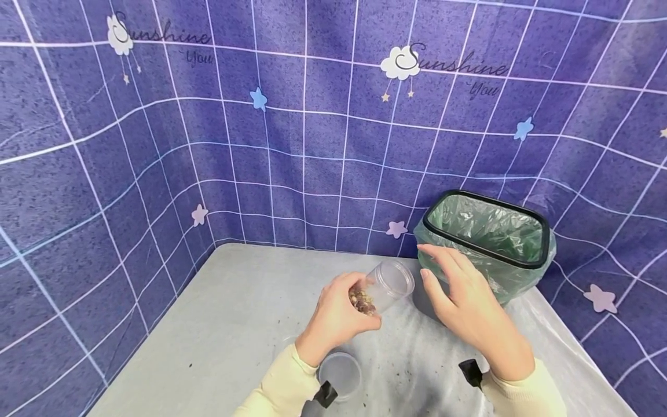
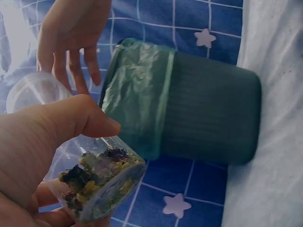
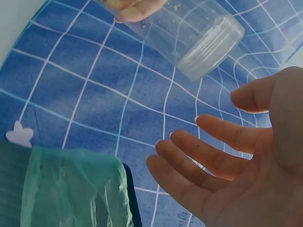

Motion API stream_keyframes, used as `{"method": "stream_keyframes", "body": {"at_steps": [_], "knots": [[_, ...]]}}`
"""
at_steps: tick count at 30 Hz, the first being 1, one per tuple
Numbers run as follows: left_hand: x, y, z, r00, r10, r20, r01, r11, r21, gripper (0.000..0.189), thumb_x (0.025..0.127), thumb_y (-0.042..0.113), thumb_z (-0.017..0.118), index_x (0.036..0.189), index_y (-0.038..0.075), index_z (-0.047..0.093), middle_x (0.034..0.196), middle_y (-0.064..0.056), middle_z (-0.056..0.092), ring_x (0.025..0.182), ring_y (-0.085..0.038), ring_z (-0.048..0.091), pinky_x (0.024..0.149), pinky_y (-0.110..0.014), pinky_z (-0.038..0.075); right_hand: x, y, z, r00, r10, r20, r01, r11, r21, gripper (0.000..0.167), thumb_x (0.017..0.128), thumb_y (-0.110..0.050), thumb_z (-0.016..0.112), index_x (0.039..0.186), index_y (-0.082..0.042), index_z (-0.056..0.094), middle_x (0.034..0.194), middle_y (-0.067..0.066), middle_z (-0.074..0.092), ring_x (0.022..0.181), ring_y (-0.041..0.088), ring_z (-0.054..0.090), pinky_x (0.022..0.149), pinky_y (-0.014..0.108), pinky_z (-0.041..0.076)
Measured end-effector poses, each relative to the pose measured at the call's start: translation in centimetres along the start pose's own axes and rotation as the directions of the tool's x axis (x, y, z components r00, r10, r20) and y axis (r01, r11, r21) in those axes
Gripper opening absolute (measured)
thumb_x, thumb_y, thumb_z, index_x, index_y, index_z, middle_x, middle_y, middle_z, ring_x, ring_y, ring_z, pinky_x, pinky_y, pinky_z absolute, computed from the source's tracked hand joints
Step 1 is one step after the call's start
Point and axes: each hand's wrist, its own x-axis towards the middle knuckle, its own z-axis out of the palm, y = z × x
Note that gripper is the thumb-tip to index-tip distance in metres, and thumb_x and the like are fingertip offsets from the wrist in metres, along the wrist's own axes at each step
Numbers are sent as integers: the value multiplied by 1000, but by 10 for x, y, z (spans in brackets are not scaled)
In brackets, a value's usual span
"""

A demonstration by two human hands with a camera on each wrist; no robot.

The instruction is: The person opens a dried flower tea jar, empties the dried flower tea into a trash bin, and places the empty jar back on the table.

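Observation:
My left hand (image 1: 339,310) grips a clear plastic jar (image 1: 388,281), tilted so that its mouth points up and to the right. Dried bits like flower tea (image 2: 97,177), dark purple, yellow and green, lie at the jar's bottom. To the right of the jar, my right hand (image 1: 469,307) is held in the air, its fingers loosely spread and holding nothing. In the right wrist view, the jar's rim (image 3: 213,49) is apart from those fingers. A dark green bin (image 2: 213,109) with a green bag over its rim stands just behind the right hand.
On the table (image 1: 219,313), a round clear plastic piece (image 1: 340,375), a lid or shallow tub, lies beneath the left wrist. Small dark crumbs are scattered about the surface. A blue curtain (image 1: 312,145) with a white grid closes off the back and both sides.

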Motion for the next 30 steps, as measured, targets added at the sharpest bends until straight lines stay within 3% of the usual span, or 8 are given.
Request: {"method": "stream_keyframes", "body": {"at_steps": [10,14,18,25,28,30], "knots": [[10,-1,-18,999,-14,-39,13,1000,-15,59,55,20,90,111,30,72,101,5,62,89,-8,60,79,-30,51,12,-3,18,1000,20,-1,-20,993,119,38,103,-17,60,141,-20,61,122,-8,65,99,6,61,81,25,49],[14,-3,-24,998,-28,-48,27,1000,-12,60,55,19,89,111,30,71,104,8,59,90,-7,61,80,-30,51,15,0,28,999,40,7,-40,987,157,35,105,-18,56,140,-21,61,126,-8,66,102,7,64,82,28,53],[18,-6,-30,997,-8,-75,8,1000,-1,62,53,17,91,111,28,72,106,9,59,91,-11,59,81,-33,51,15,2,39,998,60,34,-65,976,207,36,107,-18,54,142,-21,59,119,-5,69,98,8,65,82,30,55],[19,-11,-35,997,3,-78,-4,1000,-14,64,52,12,90,112,25,72,107,9,57,91,-11,56,79,-32,51,11,2,58,995,89,43,-97,958,269,36,109,-22,50,144,-27,58,121,-8,71,105,10,65,87,32,53],[19,-12,-35,997,9,-73,-11,1000,-18,65,51,9,89,112,23,72,109,7,56,90,-11,57,77,-30,52,9,3,64,994,101,31,-105,957,272,35,109,-22,48,141,-27,59,113,-10,70,97,9,63,83,31,50],[19,-14,-34,997,22,-68,-23,1000,-15,65,51,8,88,113,21,72,109,3,57,90,-12,57,77,-29,52,7,5,67,992,125,34,-129,952,279,33,109,-23,48,140,-26,60,98,-10,69,85,9,62,75,30,50]]}}
